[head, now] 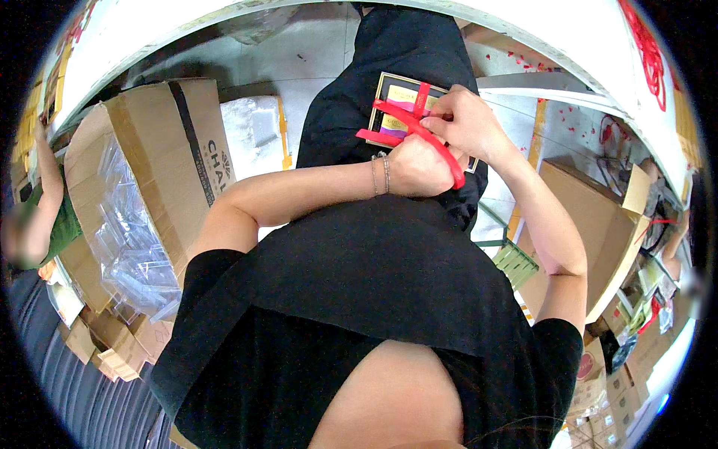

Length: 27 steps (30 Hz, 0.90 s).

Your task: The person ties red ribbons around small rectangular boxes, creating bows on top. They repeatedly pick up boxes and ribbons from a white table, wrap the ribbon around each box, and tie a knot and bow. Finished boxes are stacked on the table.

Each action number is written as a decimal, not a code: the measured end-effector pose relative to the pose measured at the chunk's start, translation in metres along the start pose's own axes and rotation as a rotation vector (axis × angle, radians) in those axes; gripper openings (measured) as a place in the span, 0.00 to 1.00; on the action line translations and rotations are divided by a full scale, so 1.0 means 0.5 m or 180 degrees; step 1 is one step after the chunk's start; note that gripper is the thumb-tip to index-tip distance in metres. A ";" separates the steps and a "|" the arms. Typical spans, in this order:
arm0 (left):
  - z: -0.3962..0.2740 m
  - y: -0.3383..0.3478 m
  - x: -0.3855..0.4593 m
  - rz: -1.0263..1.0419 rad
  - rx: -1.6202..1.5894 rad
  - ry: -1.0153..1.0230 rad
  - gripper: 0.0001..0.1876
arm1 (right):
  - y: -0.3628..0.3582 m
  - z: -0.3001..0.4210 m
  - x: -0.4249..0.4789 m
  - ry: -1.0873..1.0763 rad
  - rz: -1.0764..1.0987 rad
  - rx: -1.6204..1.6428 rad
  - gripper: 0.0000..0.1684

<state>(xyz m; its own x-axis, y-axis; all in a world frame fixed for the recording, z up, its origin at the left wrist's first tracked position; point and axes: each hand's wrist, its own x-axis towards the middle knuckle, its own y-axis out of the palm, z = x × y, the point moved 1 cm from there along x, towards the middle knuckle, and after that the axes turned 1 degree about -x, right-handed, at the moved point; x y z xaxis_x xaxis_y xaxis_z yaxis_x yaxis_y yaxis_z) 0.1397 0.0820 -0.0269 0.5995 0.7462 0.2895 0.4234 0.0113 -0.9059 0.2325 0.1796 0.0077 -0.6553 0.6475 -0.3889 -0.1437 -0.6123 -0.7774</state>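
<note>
On my lap, over black trousers, rests a dark gift box (pixel 367 120) with a gold rim. Gold-and-purple packets (pixel 397 94) bearing the Godiva name show in its top. A red ribbon (pixel 422 100) crosses the box, and a loose length loops over my left hand (pixel 423 165), which is curled shut on the ribbon at the near side. Two thin bracelets circle that wrist. My right hand (pixel 468 124) bends over the box's right side, fingertips pinched on the ribbon near the crossing. The exact knot and the box's right portion are hidden under my hands.
A white table edge (pixel 269 14) curves ahead, with red ribbon (pixel 645 62) on its right. Left stands a carton (pixel 179 129) of clear plastic boxes (pixel 134 264). Another carton (pixel 578 224) and a green plastic stool (pixel 515 262) are right. People sit at both sides.
</note>
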 end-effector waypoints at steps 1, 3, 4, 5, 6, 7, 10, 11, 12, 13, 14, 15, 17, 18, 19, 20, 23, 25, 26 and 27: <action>-0.002 -0.005 0.002 0.0456 -0.0281 -0.0132 0.09 | 0.002 0.000 0.004 -0.0056 0.0059 -0.0197 0.12; 0.007 -0.019 -0.008 0.0385 -0.0219 -0.0014 0.09 | 0.012 -0.005 0.005 -0.0106 -0.0056 -0.0090 0.14; 0.014 -0.019 -0.019 0.0028 -0.0178 0.0033 0.08 | 0.012 -0.003 0.000 -0.0079 -0.0171 0.0032 0.13; 0.021 -0.016 -0.027 -0.0328 -0.0138 0.0083 0.08 | 0.013 -0.002 -0.004 -0.0052 -0.0287 0.0153 0.13; 0.029 -0.016 -0.032 -0.0794 -0.0211 -0.0006 0.09 | 0.020 -0.013 -0.008 -0.0065 -0.0653 0.0338 0.13; 0.035 -0.017 -0.037 -0.1195 -0.0598 -0.0252 0.10 | 0.023 -0.022 -0.009 0.0182 -0.0635 0.0678 0.13; 0.055 -0.056 -0.064 -0.1377 -0.1865 -0.1057 0.08 | 0.017 -0.016 -0.016 0.0641 -0.0629 0.1471 0.13; 0.070 -0.050 -0.071 -0.1512 -0.1905 -0.1271 0.06 | 0.026 -0.015 -0.016 0.0548 -0.0721 0.1537 0.12; 0.081 -0.059 -0.073 -0.1467 -0.1943 -0.1537 0.05 | 0.038 -0.018 -0.016 0.0453 -0.0812 0.1595 0.12; 0.093 -0.073 -0.071 -0.1420 -0.1978 -0.1804 0.04 | 0.044 -0.018 -0.017 0.0358 -0.0903 0.1653 0.11; 0.106 -0.079 -0.067 -0.1529 -0.1680 -0.1712 0.04 | 0.044 -0.016 -0.025 0.0302 -0.0905 0.1583 0.10; 0.122 -0.083 -0.061 -0.1654 -0.1383 -0.1623 0.05 | 0.044 -0.014 -0.030 0.0205 -0.0925 0.1616 0.09; 0.144 -0.088 -0.041 -0.1380 -0.1258 -0.1663 0.07 | 0.050 -0.017 -0.037 0.0011 -0.0959 0.1682 0.09; 0.148 -0.088 -0.032 -0.0995 -0.1430 -0.1921 0.07 | 0.059 -0.019 -0.038 -0.0172 -0.1143 0.1806 0.08; 0.152 -0.085 -0.026 -0.0606 -0.1600 -0.2174 0.08 | 0.062 -0.018 -0.041 -0.0369 -0.1309 0.1699 0.09; 0.157 -0.085 -0.021 -0.0744 -0.1709 -0.2252 0.11 | 0.066 -0.012 -0.044 -0.0566 -0.1472 0.1591 0.10; 0.179 -0.068 -0.025 -0.0306 -0.1544 -0.2490 0.12 | 0.085 -0.019 -0.047 -0.0886 -0.1698 0.0250 0.18; 0.179 -0.065 -0.025 -0.0382 -0.1603 -0.2532 0.13 | 0.090 -0.011 -0.040 -0.1361 -0.1972 -0.0209 0.17; 0.176 -0.062 -0.024 -0.0392 -0.1620 -0.2584 0.13 | 0.091 -0.009 -0.042 -0.1226 -0.1790 -0.0378 0.16; 0.175 -0.061 -0.022 -0.0406 -0.1627 -0.2631 0.13 | 0.088 -0.005 -0.046 -0.1095 -0.1617 -0.0548 0.15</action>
<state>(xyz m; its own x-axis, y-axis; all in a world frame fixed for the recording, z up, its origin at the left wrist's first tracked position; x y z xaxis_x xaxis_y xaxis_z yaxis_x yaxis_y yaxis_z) 0.0608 0.1318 -0.0297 -0.0534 0.9927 -0.1083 0.8121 -0.0199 -0.5832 0.2429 0.1390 -0.0187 -0.7416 0.6377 0.2082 -0.3968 -0.1669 -0.9026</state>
